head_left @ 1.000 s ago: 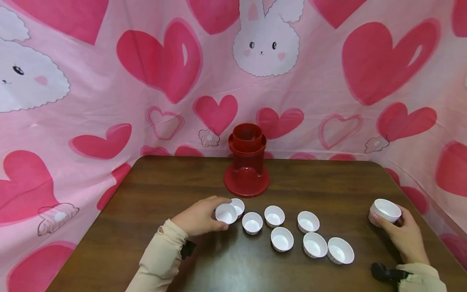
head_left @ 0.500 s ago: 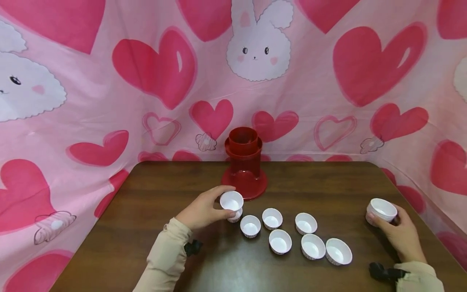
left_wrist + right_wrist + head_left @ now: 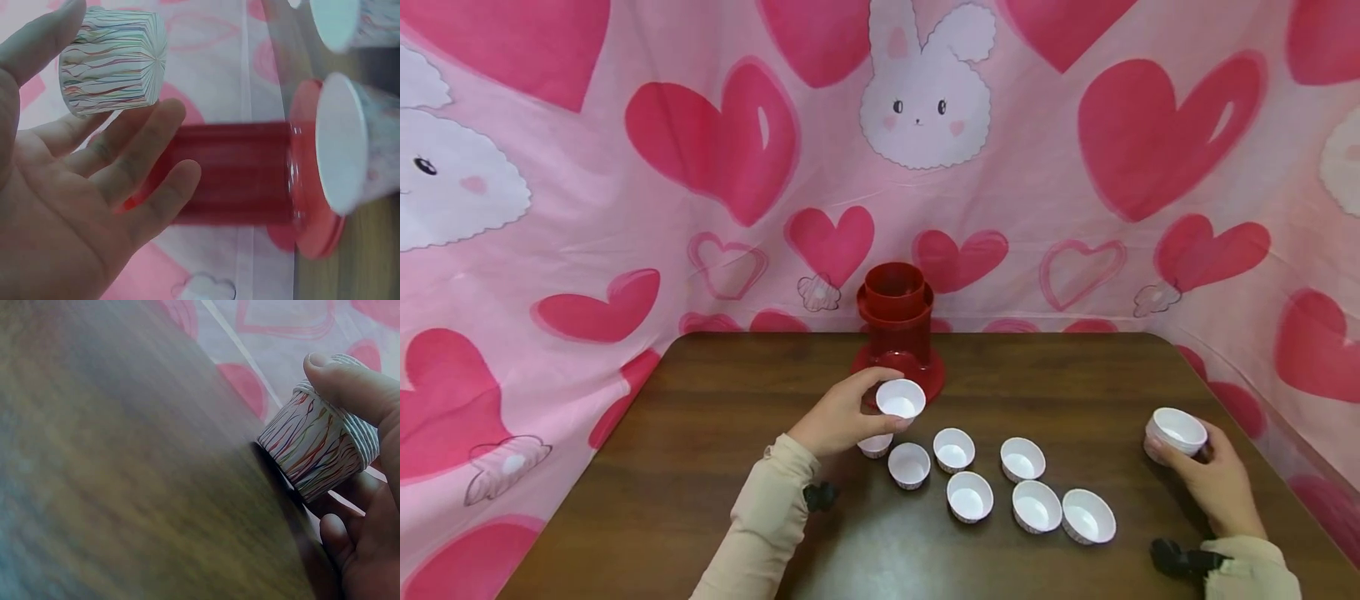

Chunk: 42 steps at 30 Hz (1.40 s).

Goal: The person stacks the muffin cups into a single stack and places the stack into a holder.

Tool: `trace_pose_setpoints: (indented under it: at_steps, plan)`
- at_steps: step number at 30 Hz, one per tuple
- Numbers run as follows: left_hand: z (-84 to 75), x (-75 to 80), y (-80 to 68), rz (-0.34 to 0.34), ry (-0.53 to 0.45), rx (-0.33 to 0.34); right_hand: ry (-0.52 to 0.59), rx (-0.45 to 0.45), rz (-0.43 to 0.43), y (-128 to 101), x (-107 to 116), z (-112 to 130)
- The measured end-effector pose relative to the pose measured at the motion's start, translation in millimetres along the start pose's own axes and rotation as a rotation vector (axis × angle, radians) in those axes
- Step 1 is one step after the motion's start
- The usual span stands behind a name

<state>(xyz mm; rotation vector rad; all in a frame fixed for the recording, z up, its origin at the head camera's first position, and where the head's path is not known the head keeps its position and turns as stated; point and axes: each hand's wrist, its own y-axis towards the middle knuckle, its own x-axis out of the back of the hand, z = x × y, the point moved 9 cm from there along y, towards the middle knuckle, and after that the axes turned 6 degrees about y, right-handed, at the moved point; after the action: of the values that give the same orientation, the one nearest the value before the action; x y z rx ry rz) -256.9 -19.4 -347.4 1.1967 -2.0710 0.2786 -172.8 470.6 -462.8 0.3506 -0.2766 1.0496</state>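
My left hand (image 3: 846,417) pinches a white paper baking cup (image 3: 901,399) between thumb and fingers, raised over the table. Coloured wavy lines mark the side of that cup (image 3: 115,62) in the left wrist view. Just below the hand stands another baking cup (image 3: 876,446), partly hidden by it. At the right, my right hand (image 3: 1213,483) grips a stack of nested baking cups (image 3: 1177,431); several rims show on the stack (image 3: 325,434) in the right wrist view. Behind the left hand stands a red cylindrical holder (image 3: 897,321) on a round base, partly covered by the hand.
Several loose baking cups stand upright between the hands, among them one near the middle (image 3: 969,497) and one toward the right (image 3: 1088,517). The brown wooden table (image 3: 737,375) ends at a pink heart-patterned cloth (image 3: 715,175) behind and at the sides.
My left hand has lifted its cup and moved it right and away from me, past the leftmost standing cup. The right hand keeps its stack in nearly the same place.
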Motion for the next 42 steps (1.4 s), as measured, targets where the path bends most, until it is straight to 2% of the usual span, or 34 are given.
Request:
trace_pose_setpoints:
  at_steps: [6,12,24,32,37,42]
  plan:
    - [-22.4,-8.2,21.2,0.013,0.072,-0.047,-0.019,0.001,0.015,0,-2,0]
    - [-42.9,-15.9,47.4,0.021,0.104,-0.090,-0.036,0.002,0.052,1,-2,0]
    - [-70.3,-35.9,84.3,0.050,-0.014,-0.100,-0.105,0.015,0.123,6,-6,4]
    - [-93.7,-62.7,115.3,0.072,-0.030,-0.161,-0.118,0.000,0.126,4,-3,-2]
    - [-111.7,-79.4,130.3,0.088,-0.078,-0.207,-0.118,0.012,0.132,4,-3,-1]
    - [-124.2,-103.4,147.2,0.122,-0.099,-0.197,-0.117,0.036,0.133,3,-3,4]
